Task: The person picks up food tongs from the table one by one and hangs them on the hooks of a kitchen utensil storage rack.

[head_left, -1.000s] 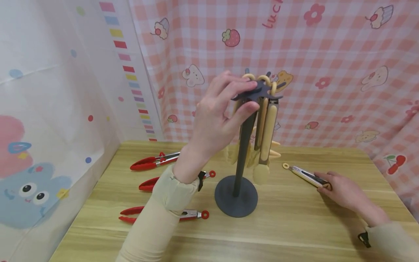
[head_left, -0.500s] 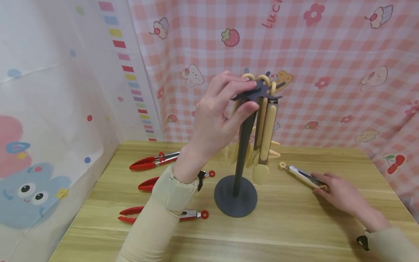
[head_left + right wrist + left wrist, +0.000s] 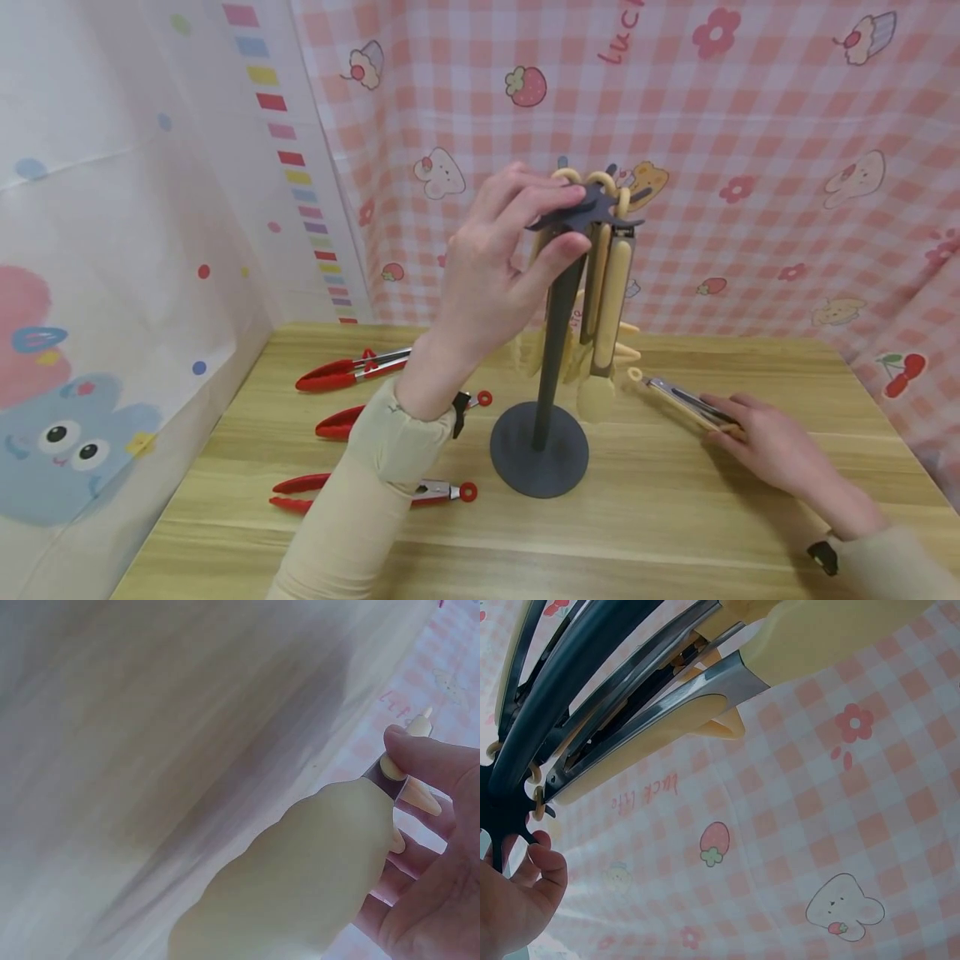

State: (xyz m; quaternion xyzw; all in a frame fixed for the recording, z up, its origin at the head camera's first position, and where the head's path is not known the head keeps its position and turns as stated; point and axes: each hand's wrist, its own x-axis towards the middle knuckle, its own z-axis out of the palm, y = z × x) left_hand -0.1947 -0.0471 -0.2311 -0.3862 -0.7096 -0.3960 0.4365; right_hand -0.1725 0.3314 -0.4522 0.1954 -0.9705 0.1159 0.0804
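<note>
In the head view, my left hand grips the hooked top of a dark grey utensil stand, fingers above and thumb below. Several yellow-and-steel tongs hang from its far hooks by yellow rings. The left wrist view shows their steel arms close up, with my left fingertips at a hook arm. To the right, my right hand holds another pair of yellow tongs near the middle, ring end toward the stand. Its broad yellow head shows in the right wrist view.
Red-tipped tongs lie on the wooden table left of the stand: a back pair, a middle pair and a front pair, partly behind my left arm. A checked curtain hangs behind the table.
My right hand has shifted slightly left, carrying the yellow tongs' ring end closer to the stand. The left hand keeps its grip on the stand's top.
</note>
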